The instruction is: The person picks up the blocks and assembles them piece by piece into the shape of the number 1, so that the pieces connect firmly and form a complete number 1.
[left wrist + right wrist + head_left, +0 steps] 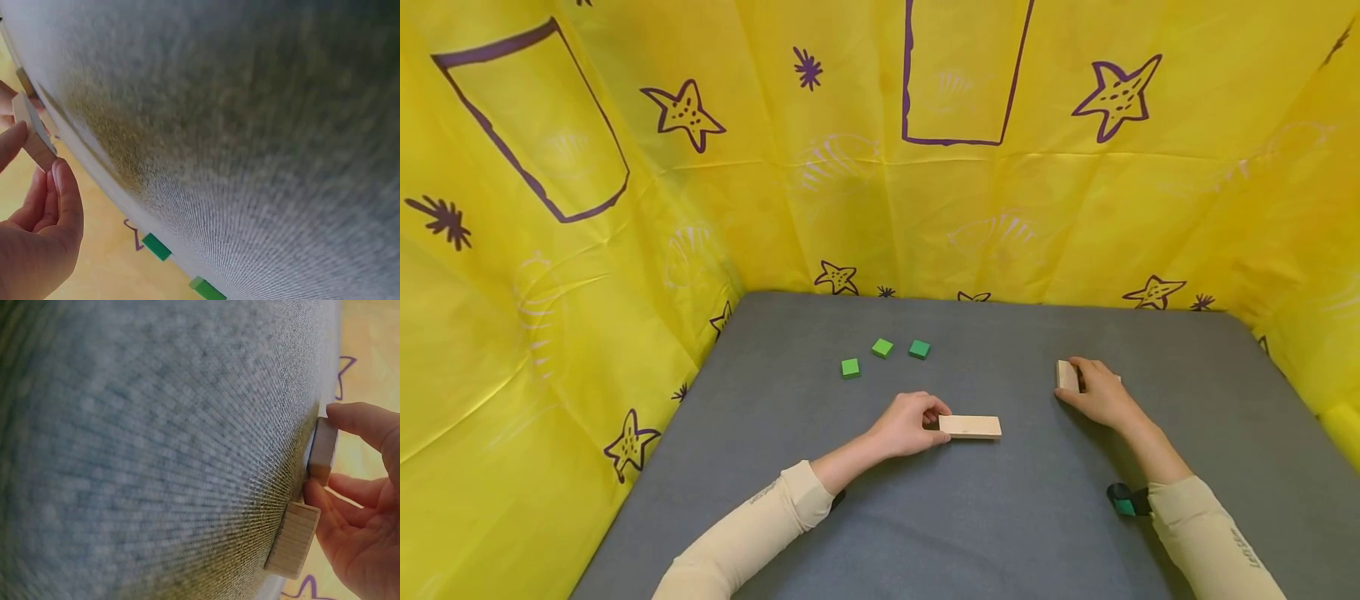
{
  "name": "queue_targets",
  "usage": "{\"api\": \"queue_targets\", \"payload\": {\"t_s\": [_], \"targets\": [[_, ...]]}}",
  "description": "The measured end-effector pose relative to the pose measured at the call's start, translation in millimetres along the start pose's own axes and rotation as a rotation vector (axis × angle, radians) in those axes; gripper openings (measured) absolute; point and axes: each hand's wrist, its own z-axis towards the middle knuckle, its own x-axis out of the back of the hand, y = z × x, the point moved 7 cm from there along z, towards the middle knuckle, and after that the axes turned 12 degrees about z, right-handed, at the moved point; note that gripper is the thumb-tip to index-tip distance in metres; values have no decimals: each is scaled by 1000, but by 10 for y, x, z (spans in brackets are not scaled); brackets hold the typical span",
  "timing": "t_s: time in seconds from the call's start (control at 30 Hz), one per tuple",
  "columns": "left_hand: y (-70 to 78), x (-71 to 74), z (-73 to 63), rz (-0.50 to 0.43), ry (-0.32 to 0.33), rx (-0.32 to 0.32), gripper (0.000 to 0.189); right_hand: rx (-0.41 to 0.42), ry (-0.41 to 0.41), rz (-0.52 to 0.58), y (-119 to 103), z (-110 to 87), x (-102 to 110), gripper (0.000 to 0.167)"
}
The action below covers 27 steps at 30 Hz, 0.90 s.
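My left hand [910, 423] pinches one end of a long, pale wooden block [972, 427] between thumb and fingers. In the left wrist view that block [39, 145] looks tilted and a little off the grey surface. Farther right, my right hand [1101, 393] has thumb and fingers on opposite ends of another pale wooden block [1067, 377]. The right wrist view shows this block [323, 449] at the surface, between thumb and fingertips. Close by the fingers lies a further wooden block [294, 540] with a ridged-looking face, mostly hidden by the hand in the head view.
Three small green blocks lie toward the back: a light green one [850, 368], another light green one [882, 348] and a darker green one [919, 349]. Yellow printed curtains [880, 217] border the grey table [925, 517] at the back and sides.
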Motion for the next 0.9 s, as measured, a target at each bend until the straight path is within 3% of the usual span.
{"api": "queue_targets", "payload": {"t_s": [0.7,0.9], "targets": [[202,-85,-437,-13,-68,-33,24,7,-7,13,15,19,0,60],[296,-106,-562,-3,-74,-94,25,0,-8,19,13,21,-9,61]]}}
